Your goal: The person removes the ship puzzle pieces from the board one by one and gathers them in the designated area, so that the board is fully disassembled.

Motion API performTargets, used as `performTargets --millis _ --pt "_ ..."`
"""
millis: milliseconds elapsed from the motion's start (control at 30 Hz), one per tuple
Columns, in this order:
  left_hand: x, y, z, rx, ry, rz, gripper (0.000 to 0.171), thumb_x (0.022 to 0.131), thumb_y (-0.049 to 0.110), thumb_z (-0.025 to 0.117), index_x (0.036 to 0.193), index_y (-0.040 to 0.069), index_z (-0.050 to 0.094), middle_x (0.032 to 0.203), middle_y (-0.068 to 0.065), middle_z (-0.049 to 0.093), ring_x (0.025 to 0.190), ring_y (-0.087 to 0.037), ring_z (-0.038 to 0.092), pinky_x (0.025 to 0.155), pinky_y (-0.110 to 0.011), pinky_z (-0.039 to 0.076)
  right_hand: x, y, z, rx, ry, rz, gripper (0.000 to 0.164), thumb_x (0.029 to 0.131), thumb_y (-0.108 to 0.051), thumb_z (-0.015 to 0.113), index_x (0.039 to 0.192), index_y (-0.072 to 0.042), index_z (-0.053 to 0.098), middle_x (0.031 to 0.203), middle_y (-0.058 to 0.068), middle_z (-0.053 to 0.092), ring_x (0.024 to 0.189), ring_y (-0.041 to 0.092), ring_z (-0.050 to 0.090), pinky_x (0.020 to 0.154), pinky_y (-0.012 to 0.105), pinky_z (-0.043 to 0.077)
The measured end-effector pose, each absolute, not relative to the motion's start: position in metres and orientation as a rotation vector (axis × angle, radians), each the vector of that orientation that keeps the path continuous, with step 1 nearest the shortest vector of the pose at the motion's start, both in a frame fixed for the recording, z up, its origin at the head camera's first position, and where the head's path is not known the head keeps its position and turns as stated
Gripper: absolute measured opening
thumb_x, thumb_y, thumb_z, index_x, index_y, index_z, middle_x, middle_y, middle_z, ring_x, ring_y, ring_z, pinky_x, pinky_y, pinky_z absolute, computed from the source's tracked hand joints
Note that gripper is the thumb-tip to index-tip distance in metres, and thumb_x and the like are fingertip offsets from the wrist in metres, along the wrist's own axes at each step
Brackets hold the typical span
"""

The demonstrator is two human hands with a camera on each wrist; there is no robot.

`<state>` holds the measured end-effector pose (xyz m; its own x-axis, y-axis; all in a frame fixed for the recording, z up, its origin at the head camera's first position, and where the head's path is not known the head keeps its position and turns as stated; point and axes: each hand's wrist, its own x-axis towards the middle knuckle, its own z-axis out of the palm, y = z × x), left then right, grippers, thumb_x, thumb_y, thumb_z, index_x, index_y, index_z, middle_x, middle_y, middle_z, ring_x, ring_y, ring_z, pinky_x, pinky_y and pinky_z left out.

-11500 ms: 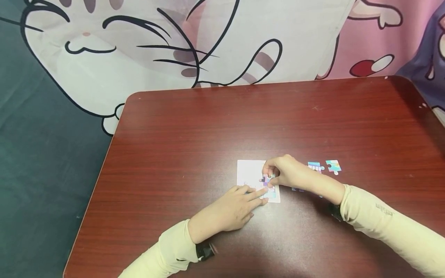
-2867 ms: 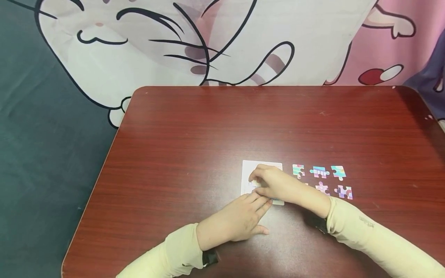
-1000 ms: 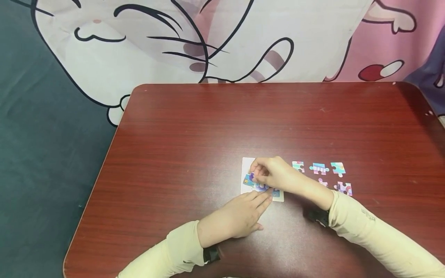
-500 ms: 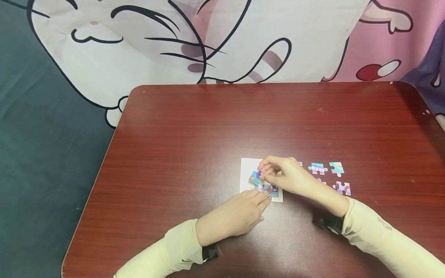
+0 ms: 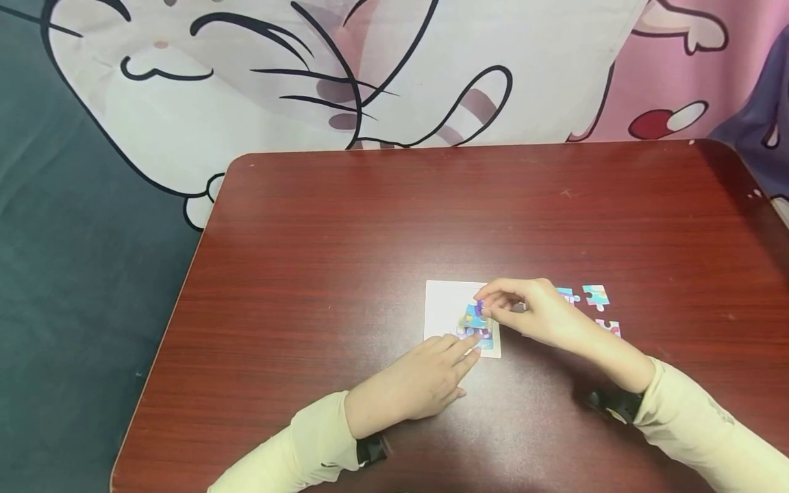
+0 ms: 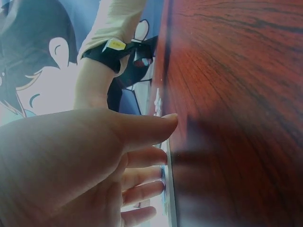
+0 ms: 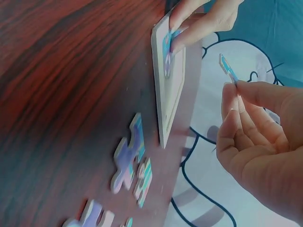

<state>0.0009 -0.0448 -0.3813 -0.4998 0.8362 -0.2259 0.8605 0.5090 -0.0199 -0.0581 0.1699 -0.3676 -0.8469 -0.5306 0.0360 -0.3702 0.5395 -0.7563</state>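
Between thumb and fingertips, my right hand (image 5: 542, 311) pinches a blue jigsaw piece (image 5: 473, 315) with yellow and purple parts. In the right wrist view the jigsaw piece (image 7: 227, 68) is held tilted, raised off the white puzzle board (image 7: 177, 85). My left hand (image 5: 413, 376) lies with extended fingers on the near edge of the puzzle board (image 5: 444, 301), touching joined pieces (image 5: 485, 340) at its lower right. Those fingers cover part of the lower row. In the left wrist view, my left hand (image 6: 71, 161) has its thumb held out.
Several loose jigsaw pieces (image 5: 596, 296) lie right of the board on the brown table (image 5: 370, 226), partly hidden by my right hand and forearm. Close to the right wrist camera are a purple piece (image 7: 125, 158) and a striped piece (image 7: 143, 182). A cartoon-cat curtain (image 5: 246, 103) hangs behind the table.
Over the last second my right hand has moved right across the board with the blue jigsaw piece, turning it more upright. My left hand has stayed on the board's near edge.
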Motion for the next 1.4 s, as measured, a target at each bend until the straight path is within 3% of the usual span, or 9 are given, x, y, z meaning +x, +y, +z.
performTargets --millis 533,833,1400 --pt "0.0 -0.045 -0.383 1.394 2.533 -0.136 0.061 0.094 0.045 0.046 0.145 0.012 0.035 0.153 -0.001 0.026 0.124 -0.012 0.038 0.099 -0.023 0.038 -0.038 0.209 -0.378 -0.728 2.65 -1.109 0.021 0.083 -0.005 0.067 0.101 -0.015 0.068 0.076 -0.013 0.065 0.07 0.001 0.059 0.063 0.019 0.048" --pt "0.004 -0.046 -0.385 1.449 2.57 -0.216 0.064 0.094 0.047 0.046 0.146 0.011 0.033 0.153 -0.004 0.025 0.123 -0.012 0.039 0.096 -0.022 0.04 -0.021 0.227 -0.376 -0.667 2.695 -1.061 0.021 0.083 -0.011 0.068 0.099 -0.025 0.067 0.075 -0.015 0.063 0.07 -0.001 0.056 0.063 0.016 0.044" --pt "0.004 -0.045 -0.385 1.446 2.567 -0.182 0.065 0.094 0.048 0.046 0.145 0.011 0.033 0.153 -0.003 0.026 0.121 -0.011 0.041 0.093 -0.022 0.04 -0.006 0.241 -0.383 -0.759 2.658 -1.062 0.028 0.081 0.002 0.067 0.098 -0.02 0.067 0.077 -0.018 0.063 0.069 -0.002 0.058 0.064 0.014 0.047"
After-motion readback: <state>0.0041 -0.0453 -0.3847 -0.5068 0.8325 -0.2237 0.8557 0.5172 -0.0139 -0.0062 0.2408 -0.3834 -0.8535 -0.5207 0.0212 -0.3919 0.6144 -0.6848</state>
